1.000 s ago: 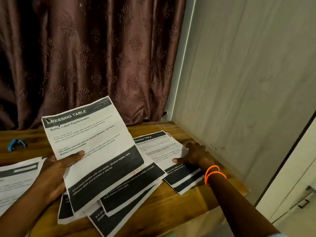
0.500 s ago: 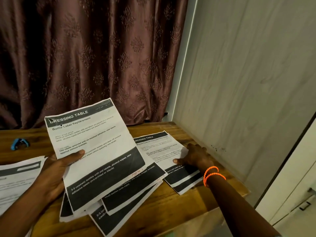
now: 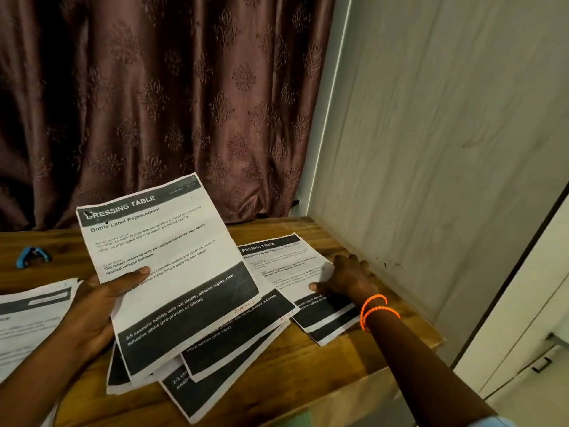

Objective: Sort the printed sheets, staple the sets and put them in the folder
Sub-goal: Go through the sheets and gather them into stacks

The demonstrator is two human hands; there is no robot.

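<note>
Wooden table (image 3: 308,365) at frame bottom carried fanned printed sheets (image 3: 215,359). Left hand (image 3: 95,309) gripped the top sheet (image 3: 166,272), centre-left; right hand (image 3: 348,278) pressed flat on right-hand stack (image 3: 295,272).

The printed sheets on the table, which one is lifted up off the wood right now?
The Bottle Label Replacement sheet, gripped by the left hand and tilted up. The other sheets lie flat, including the pile under the right hand.

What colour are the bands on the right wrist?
Bright orange: two thin beaded bands on the right wrist, seen in the head view.
</note>
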